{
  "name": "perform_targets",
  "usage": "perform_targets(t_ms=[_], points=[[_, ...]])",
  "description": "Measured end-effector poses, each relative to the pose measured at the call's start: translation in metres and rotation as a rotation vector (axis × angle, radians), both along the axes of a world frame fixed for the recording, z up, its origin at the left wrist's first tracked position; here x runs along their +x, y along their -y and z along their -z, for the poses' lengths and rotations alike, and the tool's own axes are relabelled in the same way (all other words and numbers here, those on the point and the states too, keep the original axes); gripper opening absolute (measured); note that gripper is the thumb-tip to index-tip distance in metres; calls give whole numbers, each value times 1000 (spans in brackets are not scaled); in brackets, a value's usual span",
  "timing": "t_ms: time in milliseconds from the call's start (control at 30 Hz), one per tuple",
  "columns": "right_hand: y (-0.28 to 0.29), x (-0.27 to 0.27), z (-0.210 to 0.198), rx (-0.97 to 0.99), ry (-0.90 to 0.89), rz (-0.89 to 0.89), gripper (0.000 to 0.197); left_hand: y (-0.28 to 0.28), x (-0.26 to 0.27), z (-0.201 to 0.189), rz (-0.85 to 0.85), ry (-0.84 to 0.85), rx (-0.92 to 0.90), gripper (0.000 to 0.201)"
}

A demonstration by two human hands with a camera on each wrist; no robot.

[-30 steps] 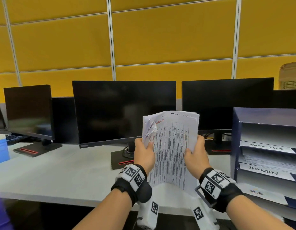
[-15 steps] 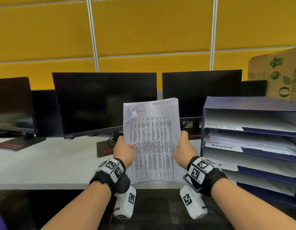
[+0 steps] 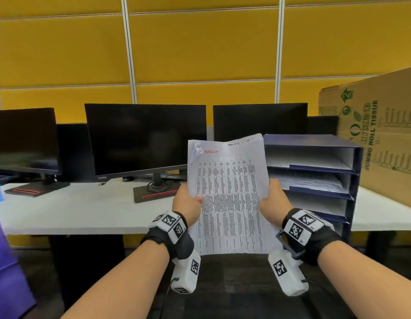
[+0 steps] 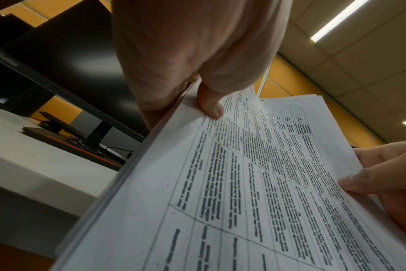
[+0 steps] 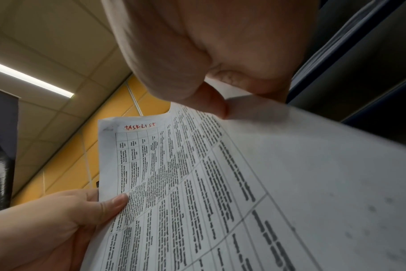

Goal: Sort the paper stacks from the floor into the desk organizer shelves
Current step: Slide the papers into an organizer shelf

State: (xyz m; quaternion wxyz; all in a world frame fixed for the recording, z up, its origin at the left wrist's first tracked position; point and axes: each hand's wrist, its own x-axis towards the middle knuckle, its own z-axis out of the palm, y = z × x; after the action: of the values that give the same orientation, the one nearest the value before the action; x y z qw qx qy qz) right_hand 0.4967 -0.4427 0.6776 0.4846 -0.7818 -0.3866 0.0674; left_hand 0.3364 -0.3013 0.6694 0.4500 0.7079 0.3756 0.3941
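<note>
Hands [image 3: 187, 202] grip paper stack [image 3: 230, 194] | organizer [image 3: 354, 180]: second shelf holds papers

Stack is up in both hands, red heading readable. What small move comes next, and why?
Probably carry the paper stack, gripped by left hand and right hand, rightward toward the organizer. Its red heading reads TASKLIST; matching shelf labels are unreadable now.

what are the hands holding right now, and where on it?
Both hold one paper stack, upright, top sheet marked TASKLIST. Left hand pinches its left edge, right hand its right edge, both about mid-height, thumbs on the printed face.
</note>
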Motion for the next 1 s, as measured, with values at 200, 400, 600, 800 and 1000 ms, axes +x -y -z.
perform_targets(t_ms=[200, 400, 600, 800, 1000], points=[[58, 9, 3, -41, -54, 72, 35, 51, 12, 4, 80, -31, -27, 25], [101, 22, -2, -38, -82, 133, 29, 92, 26, -3, 54, 22, 47, 46], [130, 34, -28, -96, -18, 173, 19, 105, 44, -18, 224, -175, 117, 56], [139, 58, -49, -206, -13, 212, 18, 97, 60, -54, 375, -374, 215, 86], [141, 92, -58, -322, -14, 237, 23, 72, 94, -79, 535, -588, 214, 75]])
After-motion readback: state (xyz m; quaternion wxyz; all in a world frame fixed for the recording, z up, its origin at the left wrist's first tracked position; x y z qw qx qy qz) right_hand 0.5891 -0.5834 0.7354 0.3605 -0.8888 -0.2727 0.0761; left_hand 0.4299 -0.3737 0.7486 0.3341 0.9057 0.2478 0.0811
